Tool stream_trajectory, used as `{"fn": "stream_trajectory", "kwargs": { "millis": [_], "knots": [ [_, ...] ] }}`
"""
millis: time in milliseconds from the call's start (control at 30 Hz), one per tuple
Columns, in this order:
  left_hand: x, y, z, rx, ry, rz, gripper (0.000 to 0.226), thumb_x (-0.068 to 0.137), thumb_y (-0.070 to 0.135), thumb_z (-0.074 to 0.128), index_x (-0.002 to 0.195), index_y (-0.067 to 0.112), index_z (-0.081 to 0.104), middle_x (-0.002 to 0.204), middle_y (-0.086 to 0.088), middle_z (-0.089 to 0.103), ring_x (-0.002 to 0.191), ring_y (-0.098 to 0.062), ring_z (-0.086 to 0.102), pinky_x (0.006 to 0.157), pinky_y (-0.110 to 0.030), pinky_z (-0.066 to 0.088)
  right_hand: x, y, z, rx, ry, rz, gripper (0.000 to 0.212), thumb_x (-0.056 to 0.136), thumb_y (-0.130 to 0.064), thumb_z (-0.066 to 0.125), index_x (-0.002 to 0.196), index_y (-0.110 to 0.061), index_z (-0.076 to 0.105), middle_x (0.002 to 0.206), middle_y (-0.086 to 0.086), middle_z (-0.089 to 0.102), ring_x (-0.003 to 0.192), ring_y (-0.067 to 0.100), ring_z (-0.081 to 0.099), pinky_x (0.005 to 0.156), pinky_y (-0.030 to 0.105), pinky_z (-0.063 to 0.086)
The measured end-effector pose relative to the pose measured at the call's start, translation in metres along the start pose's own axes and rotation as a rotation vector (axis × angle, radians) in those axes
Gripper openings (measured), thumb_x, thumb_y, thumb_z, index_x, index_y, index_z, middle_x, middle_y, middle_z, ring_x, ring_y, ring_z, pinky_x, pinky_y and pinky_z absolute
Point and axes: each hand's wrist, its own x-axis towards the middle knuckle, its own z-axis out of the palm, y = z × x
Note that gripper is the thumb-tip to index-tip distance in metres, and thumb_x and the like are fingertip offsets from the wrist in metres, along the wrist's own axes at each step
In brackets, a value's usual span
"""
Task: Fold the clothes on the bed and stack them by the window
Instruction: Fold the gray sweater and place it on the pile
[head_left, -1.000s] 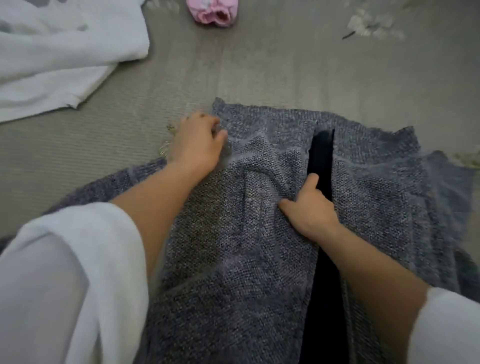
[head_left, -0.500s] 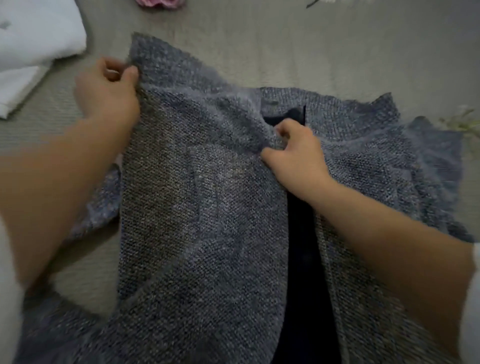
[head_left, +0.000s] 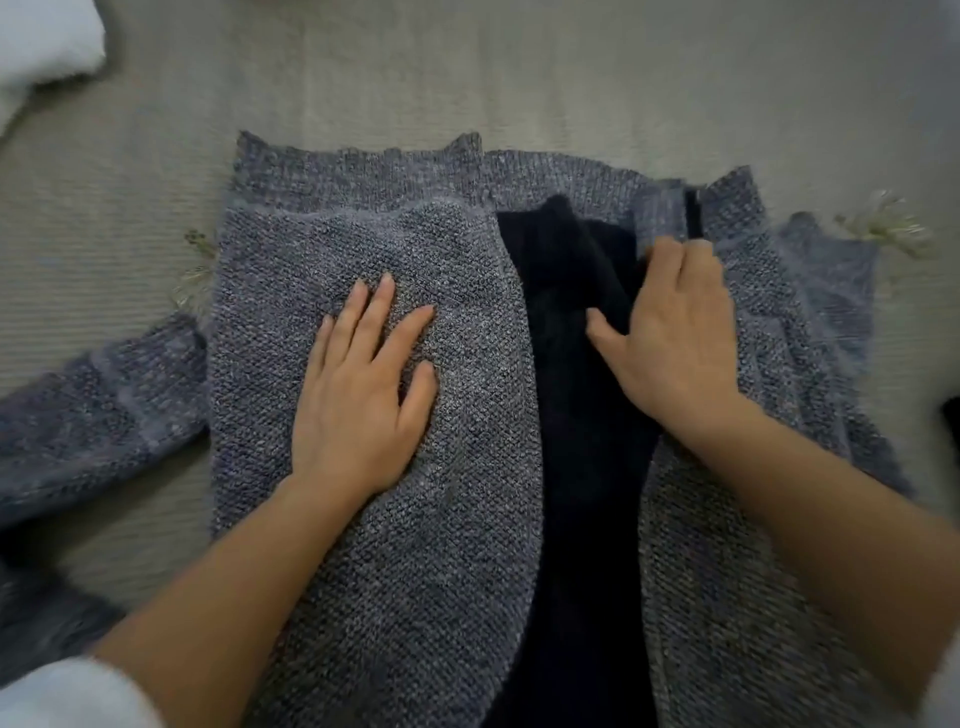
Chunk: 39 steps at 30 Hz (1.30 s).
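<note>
A grey-blue knit cardigan (head_left: 415, 519) lies spread on the bed cover (head_left: 519, 78), its dark inside (head_left: 582, 415) showing down the open middle. One sleeve (head_left: 93, 415) stretches out to the left. My left hand (head_left: 363, 395) presses flat on the cardigan's left front panel, fingers straight and spread. My right hand (head_left: 670, 338) rests at the inner edge of the right front panel. Its fingers are curled on that edge, with the fingertips hidden and the thumb out over the dark inside.
A white garment (head_left: 41, 47) lies at the top left corner. The grey-beige bed cover has pale flower patterns (head_left: 883, 223) beside the cardigan. A small dark shape (head_left: 951, 421) shows at the right edge.
My left hand let go of the cardigan's top left corner and now lies flat on the left panel. My right hand moved from the left panel's edge to the right panel's edge.
</note>
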Motion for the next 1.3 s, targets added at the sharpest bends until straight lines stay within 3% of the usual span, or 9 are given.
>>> {"fn": "stream_trajectory", "kwargs": {
  "millis": [167, 267, 433, 667, 767, 867, 1000, 1167, 1300],
  "knots": [
    [0.000, 0.000, -0.001, -0.013, -0.019, -0.004, 0.051, 0.095, 0.044, 0.029, 0.145, 0.032, 0.034, 0.159, 0.006, 0.013, 0.147, -0.009, 0.001, 0.117, -0.027, -0.005, 0.003, 0.012, -0.007, 0.293, -0.023, 0.297, 0.081, 0.082, -0.037, 0.071, 0.139, 0.001, 0.026, 0.137, 0.020, 0.029, 0.121, 0.038, 0.039, 0.098, 0.042, 0.040],
    [0.001, 0.003, -0.005, -0.010, -0.035, -0.020, 0.052, 0.095, 0.042, 0.030, 0.146, 0.032, 0.034, 0.160, 0.006, 0.011, 0.147, -0.009, 0.000, 0.118, -0.028, -0.005, 0.022, 0.015, -0.020, 0.383, -0.200, 0.512, 0.045, 0.083, -0.023, 0.067, 0.118, -0.002, 0.049, 0.118, 0.019, 0.053, 0.107, 0.037, 0.055, 0.079, 0.034, 0.041],
    [0.001, 0.004, -0.006, -0.003, -0.035, -0.033, 0.055, 0.093, 0.044, 0.026, 0.146, 0.032, 0.032, 0.160, 0.006, 0.011, 0.147, -0.009, -0.002, 0.120, -0.032, -0.001, 0.087, -0.020, -0.063, 0.769, 0.318, 0.333, 0.010, 0.085, -0.024, 0.063, 0.088, -0.025, 0.053, 0.077, -0.011, 0.053, 0.075, 0.008, 0.055, 0.059, 0.004, 0.037],
    [0.002, 0.005, -0.005, 0.005, -0.019, -0.034, 0.056, 0.091, 0.043, 0.025, 0.145, 0.030, 0.034, 0.160, 0.005, 0.013, 0.147, -0.010, 0.001, 0.119, -0.031, 0.000, 0.061, -0.075, -0.006, 0.432, -0.616, -0.158, 0.056, 0.096, -0.035, 0.053, 0.145, -0.019, 0.033, 0.129, 0.007, 0.054, 0.112, 0.020, 0.057, 0.094, 0.033, 0.047],
    [0.002, 0.005, -0.005, -0.003, -0.018, -0.039, 0.057, 0.091, 0.043, 0.024, 0.145, 0.030, 0.035, 0.160, 0.005, 0.014, 0.147, -0.010, 0.001, 0.119, -0.031, 0.000, 0.055, -0.047, -0.008, 0.649, -0.265, -0.073, 0.041, 0.097, -0.023, 0.047, 0.138, -0.018, 0.043, 0.103, -0.004, 0.060, 0.080, -0.003, 0.056, 0.070, 0.017, 0.045],
    [0.003, 0.005, -0.004, 0.000, -0.021, -0.040, 0.056, 0.091, 0.043, 0.025, 0.145, 0.030, 0.036, 0.159, 0.004, 0.015, 0.147, -0.010, 0.002, 0.119, -0.031, 0.000, 0.085, 0.010, -0.010, 0.424, 0.082, 0.240, 0.044, 0.092, -0.020, 0.052, 0.133, -0.008, 0.044, 0.130, 0.009, 0.048, 0.115, 0.018, 0.047, 0.097, 0.030, 0.037],
    [0.003, 0.005, -0.004, 0.014, -0.034, -0.041, 0.055, 0.092, 0.040, 0.029, 0.145, 0.028, 0.037, 0.159, 0.004, 0.015, 0.147, -0.011, 0.002, 0.120, -0.035, 0.002, 0.101, 0.052, -0.003, 0.233, -0.357, 0.571, 0.043, 0.093, -0.029, 0.055, 0.119, 0.006, 0.052, 0.128, 0.025, 0.053, 0.112, 0.033, 0.052, 0.084, 0.037, 0.042],
    [0.004, 0.003, -0.001, 0.027, -0.036, -0.035, 0.054, 0.092, 0.040, 0.030, 0.144, 0.028, 0.037, 0.159, 0.003, 0.017, 0.147, -0.012, 0.003, 0.120, -0.036, 0.004, 0.138, 0.037, -0.012, 0.393, 0.037, 0.312, 0.024, 0.095, -0.024, 0.047, 0.114, -0.010, 0.053, 0.116, 0.018, 0.059, 0.107, 0.034, 0.055, 0.091, 0.048, 0.040],
    [0.005, 0.002, 0.000, 0.029, -0.024, -0.023, 0.054, 0.092, 0.040, 0.029, 0.144, 0.028, 0.038, 0.159, 0.003, 0.017, 0.147, -0.012, 0.004, 0.120, -0.037, 0.005, 0.150, 0.038, 0.004, 0.322, -0.133, 0.372, 0.042, 0.098, -0.037, 0.044, 0.128, -0.008, 0.045, 0.133, 0.018, 0.050, 0.125, 0.035, 0.045, 0.106, 0.052, 0.032]
  ]
}}
